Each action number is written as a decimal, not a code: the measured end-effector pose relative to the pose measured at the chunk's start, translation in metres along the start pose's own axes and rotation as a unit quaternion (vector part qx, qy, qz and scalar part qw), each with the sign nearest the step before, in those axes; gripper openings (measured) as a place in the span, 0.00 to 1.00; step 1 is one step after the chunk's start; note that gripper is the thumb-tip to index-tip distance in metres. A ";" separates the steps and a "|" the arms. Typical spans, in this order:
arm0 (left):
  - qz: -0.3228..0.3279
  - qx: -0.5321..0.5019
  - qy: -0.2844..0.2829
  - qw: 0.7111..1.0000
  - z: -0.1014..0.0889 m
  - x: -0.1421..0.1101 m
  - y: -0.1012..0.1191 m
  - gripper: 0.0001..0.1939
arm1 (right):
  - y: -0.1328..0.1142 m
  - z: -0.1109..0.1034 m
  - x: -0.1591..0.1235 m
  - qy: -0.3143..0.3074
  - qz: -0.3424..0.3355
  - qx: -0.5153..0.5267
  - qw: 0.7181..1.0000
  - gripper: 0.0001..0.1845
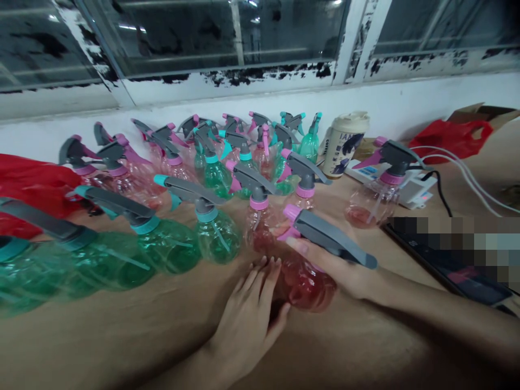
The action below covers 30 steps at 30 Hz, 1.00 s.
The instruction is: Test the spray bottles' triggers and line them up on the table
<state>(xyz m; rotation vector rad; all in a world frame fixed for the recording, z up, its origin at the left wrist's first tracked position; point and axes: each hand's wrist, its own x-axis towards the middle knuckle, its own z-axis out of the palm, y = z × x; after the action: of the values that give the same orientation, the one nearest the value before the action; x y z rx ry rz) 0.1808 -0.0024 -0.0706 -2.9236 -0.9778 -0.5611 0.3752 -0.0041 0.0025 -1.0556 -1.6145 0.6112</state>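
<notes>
My right hand (pixel 331 265) is wrapped round the neck of a clear pink spray bottle (pixel 311 287) with a grey and pink trigger head. Fingers stretched out, my left hand (pixel 249 314) lies on the table just left of that bottle; whether its fingertips touch the plastic I cannot tell. Right behind stands another pink spray bottle (pixel 260 225), partly hidden by the held one. A green spray bottle (pixel 217 235) with a teal collar is to its left, at the end of a row of green ones (pixel 168 246).
Many more pink and green spray bottles (pixel 215 173) crowd the wall below the window. A paper coffee cup (pixel 343 146), a power strip (pixel 414 187) with cables, a lone pink spray bottle (pixel 374 203) and a phone (pixel 439 265) are on the right. Red plastic bags (pixel 36 189) lie at both sides.
</notes>
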 end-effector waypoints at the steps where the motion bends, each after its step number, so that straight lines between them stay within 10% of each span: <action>1: 0.000 0.001 -0.002 1.000 0.001 0.000 0.000 0.27 | 0.000 0.000 0.000 0.000 0.002 -0.003 1.000 0.07; 30: -0.001 -0.013 -0.016 1.000 -0.004 0.001 0.000 0.16 | 0.004 -0.003 -0.004 -0.050 0.037 0.007 0.998 0.10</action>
<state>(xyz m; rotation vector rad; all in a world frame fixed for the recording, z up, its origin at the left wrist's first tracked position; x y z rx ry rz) 0.1803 -0.0025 -0.0665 -2.9628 -0.9854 -0.5322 0.3799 -0.0064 -0.0018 -1.0926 -1.6604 0.7347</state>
